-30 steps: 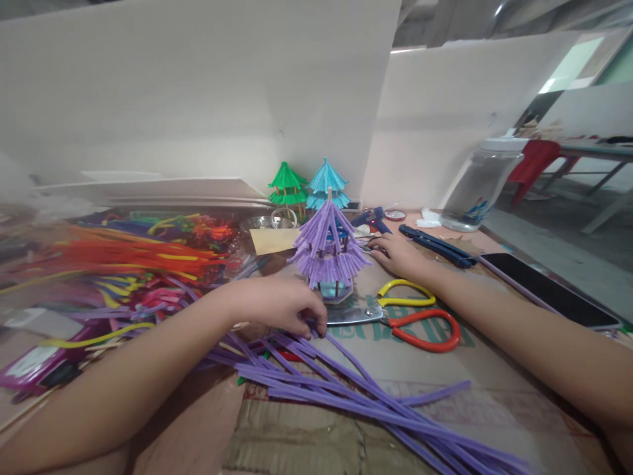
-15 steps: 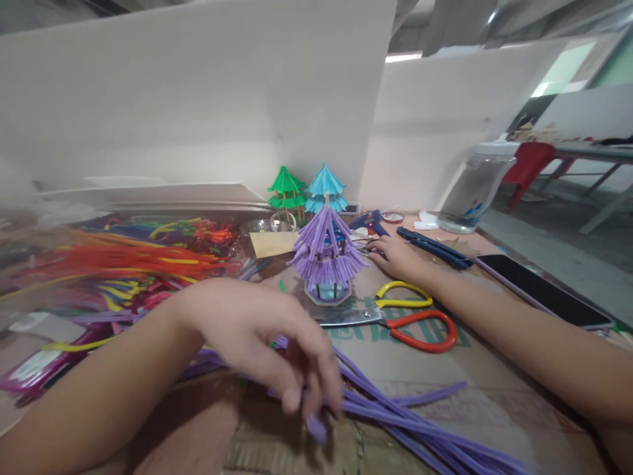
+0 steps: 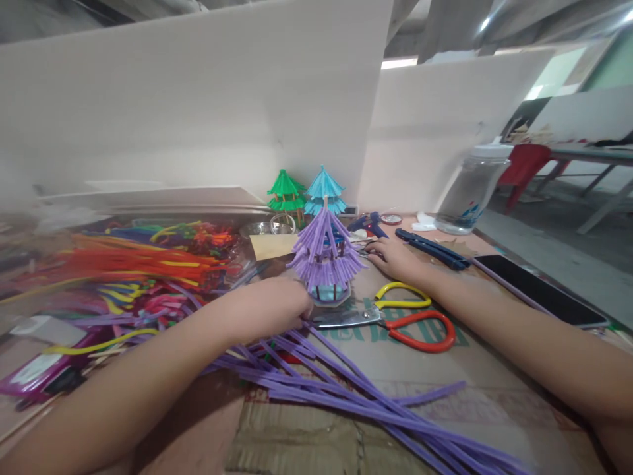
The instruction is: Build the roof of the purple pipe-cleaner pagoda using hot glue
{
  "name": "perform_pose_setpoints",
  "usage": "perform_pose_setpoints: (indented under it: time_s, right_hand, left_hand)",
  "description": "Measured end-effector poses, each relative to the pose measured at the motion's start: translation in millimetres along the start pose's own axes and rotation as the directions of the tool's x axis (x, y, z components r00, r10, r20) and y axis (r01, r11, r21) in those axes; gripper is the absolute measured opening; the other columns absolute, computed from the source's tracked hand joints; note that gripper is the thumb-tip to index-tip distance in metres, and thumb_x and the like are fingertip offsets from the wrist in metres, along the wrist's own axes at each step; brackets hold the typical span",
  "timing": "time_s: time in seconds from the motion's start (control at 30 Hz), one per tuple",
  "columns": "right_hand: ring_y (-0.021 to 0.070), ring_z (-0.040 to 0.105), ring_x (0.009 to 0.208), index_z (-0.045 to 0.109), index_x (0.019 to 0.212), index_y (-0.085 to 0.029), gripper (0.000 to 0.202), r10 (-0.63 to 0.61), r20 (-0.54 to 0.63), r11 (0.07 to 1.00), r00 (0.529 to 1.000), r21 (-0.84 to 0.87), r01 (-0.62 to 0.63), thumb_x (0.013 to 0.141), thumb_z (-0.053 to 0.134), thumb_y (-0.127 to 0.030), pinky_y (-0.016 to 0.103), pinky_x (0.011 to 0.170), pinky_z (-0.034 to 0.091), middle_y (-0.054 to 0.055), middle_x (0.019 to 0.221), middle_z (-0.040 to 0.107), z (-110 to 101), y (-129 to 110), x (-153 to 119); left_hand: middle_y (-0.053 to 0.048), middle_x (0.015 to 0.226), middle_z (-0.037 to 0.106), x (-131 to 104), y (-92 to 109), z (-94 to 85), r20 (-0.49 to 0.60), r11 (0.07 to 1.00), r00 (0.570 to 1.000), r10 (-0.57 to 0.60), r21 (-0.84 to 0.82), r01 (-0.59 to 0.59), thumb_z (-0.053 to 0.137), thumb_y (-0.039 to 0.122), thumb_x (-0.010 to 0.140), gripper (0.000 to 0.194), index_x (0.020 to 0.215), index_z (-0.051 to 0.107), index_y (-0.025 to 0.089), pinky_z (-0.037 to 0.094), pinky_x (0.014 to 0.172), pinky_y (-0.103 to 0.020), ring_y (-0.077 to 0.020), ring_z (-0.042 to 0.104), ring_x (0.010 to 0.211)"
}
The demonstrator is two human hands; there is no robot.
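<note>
My left hand (image 3: 287,303) reaches over the purple pipe cleaners (image 3: 336,389) to the front left of a small purple pipe-cleaner pagoda (image 3: 326,260). Its fingers point down and are hidden behind the back of the hand, close to the blades of the scissors (image 3: 353,318). These have one yellow and one red handle. To the right of the pagoda, my right hand (image 3: 393,256) rests on the table with its fingers loosely apart. Thin metal pieces (image 3: 363,244) lie by its fingertips, too small to name.
Green (image 3: 285,191) and light blue pagodas (image 3: 324,188) stand behind. A glue gun (image 3: 370,224), utility knife (image 3: 432,249), phone (image 3: 539,290) and clear bottle (image 3: 472,191) are on the right. Orange pipe cleaners (image 3: 138,257) spread across the left, and a cardboard piece (image 3: 297,439) lies in front.
My left hand has moved away from me, from above the near cardboard to the pagoda's base. The purple piece seen at its fingers is no longer visible. My right hand has stayed in place.
</note>
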State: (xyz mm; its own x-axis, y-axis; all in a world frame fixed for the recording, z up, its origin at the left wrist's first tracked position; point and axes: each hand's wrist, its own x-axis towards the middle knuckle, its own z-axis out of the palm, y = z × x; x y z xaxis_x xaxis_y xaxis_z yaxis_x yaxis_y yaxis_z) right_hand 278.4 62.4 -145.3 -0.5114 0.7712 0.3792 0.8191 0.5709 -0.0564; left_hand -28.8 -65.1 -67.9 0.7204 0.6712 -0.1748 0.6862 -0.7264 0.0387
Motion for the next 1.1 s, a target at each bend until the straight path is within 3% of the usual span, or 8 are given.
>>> perform_pose_setpoints:
  time_s: [0.23, 0.43, 0.57, 0.63, 0.7, 0.83, 0.97, 1.1]
  right_hand:
    - [0.0292, 0.062, 0.107, 0.07, 0.113, -0.011, 0.032, -0.002, 0.009, 1.0, 1.0, 0.003, 0.002, 0.097, 0.049, -0.029, 0.042, 0.097, 0.047, 0.017, 0.113, 0.069, -3, -2, 0]
    - [0.0294, 0.062, 0.108, 0.07, 0.111, -0.011, 0.031, -0.002, 0.012, 1.0, 1.0, 0.007, 0.002, 0.097, 0.048, -0.028, 0.043, 0.098, 0.047, 0.017, 0.114, 0.069, -3, -3, 0]
    - [0.0284, 0.062, 0.11, 0.07, 0.112, -0.013, 0.03, 0.002, 0.008, 1.0, 1.0, 0.007, -0.002, 0.097, 0.049, -0.028, 0.043, 0.099, 0.047, 0.016, 0.116, 0.069, -2, -2, 0]
    - [0.028, 0.062, 0.108, 0.07, 0.112, -0.014, 0.03, 0.005, 0.005, 1.0, 1.0, 0.008, -0.005, 0.097, 0.049, -0.029, 0.042, 0.098, 0.048, 0.016, 0.116, 0.069, -2, -1, -1]
    - [0.0279, 0.062, 0.108, 0.07, 0.111, -0.013, 0.03, 0.004, 0.005, 1.0, 1.0, 0.01, -0.004, 0.098, 0.048, -0.029, 0.042, 0.098, 0.048, 0.016, 0.115, 0.069, -2, -1, -1]
    - [0.0291, 0.061, 0.111, 0.07, 0.111, -0.014, 0.03, 0.002, 0.007, 1.0, 1.0, 0.021, -0.002, 0.098, 0.048, -0.03, 0.044, 0.099, 0.047, 0.017, 0.116, 0.069, -4, -3, -1]
    - [0.0283, 0.061, 0.11, 0.07, 0.111, -0.015, 0.029, 0.012, 0.006, 0.999, 1.0, 0.048, -0.013, 0.097, 0.049, -0.029, 0.043, 0.099, 0.047, 0.016, 0.117, 0.069, -4, -2, -1]
    - [0.0273, 0.06, 0.111, 0.071, 0.11, -0.017, 0.026, 0.04, -0.017, 0.995, 0.999, 0.095, -0.039, 0.095, 0.053, -0.028, 0.041, 0.101, 0.045, 0.014, 0.116, 0.069, 0, -1, -3]
  left_hand:
    - [0.0, 0.084, 0.074, -15, 3, -27.1, 0.07, 0.996, 0.994, -0.081, -0.025, 0.083, 0.057, 0.015, 0.081, 0.024, 0.093, 0.075, 0.025, 0.041, 0.062, -0.024, -0.0152, 0.065, 0.071]
    - [0.003, 0.09, 0.075, -22, -3, -44.0, -0.133, 0.99, 0.99, -0.054, -0.133, 0.036, 0.055, 0.022, 0.091, 0.02, 0.094, 0.075, 0.026, 0.044, 0.068, -0.02, -0.0123, 0.068, 0.08]
    - [0.003, 0.093, 0.077, -20, -6, -46.9, -0.393, 0.987, 0.918, -0.048, -0.159, -0.017, 0.055, 0.023, 0.092, 0.02, 0.094, 0.075, 0.024, 0.047, 0.075, -0.021, -0.0127, 0.069, 0.086]
    - [0.001, 0.094, 0.077, -20, -5, -48.1, -0.528, 0.981, 0.846, -0.078, -0.192, -0.029, 0.055, 0.024, 0.093, 0.02, 0.096, 0.075, 0.024, 0.049, 0.077, -0.022, -0.0136, 0.07, 0.087]
    - [0.0, 0.094, 0.077, -22, -3, -49.9, -0.665, 0.977, 0.738, -0.116, -0.212, -0.038, 0.055, 0.024, 0.093, 0.02, 0.097, 0.074, 0.023, 0.051, 0.078, -0.025, -0.0149, 0.07, 0.087]
    - [0.0, 0.097, 0.077, -29, 1, -54.4, -0.854, 0.961, 0.48, -0.201, -0.267, -0.073, 0.061, 0.026, 0.092, 0.014, 0.098, 0.074, 0.025, 0.055, 0.083, -0.032, -0.0167, 0.071, 0.091]
    - [0.008, 0.097, 0.076, -37, 0, -57.9, -0.909, 0.914, 0.219, -0.354, -0.386, -0.124, 0.065, 0.032, 0.09, 0.014, 0.102, 0.074, 0.033, 0.057, 0.087, -0.034, -0.0158, 0.072, 0.091]
    - [0.01, 0.099, 0.075, -39, 3, -60.2, -0.903, 0.888, 0.108, -0.415, -0.429, -0.169, 0.063, 0.031, 0.091, 0.016, 0.103, 0.072, 0.037, 0.058, 0.091, -0.035, -0.0143, 0.072, 0.095]
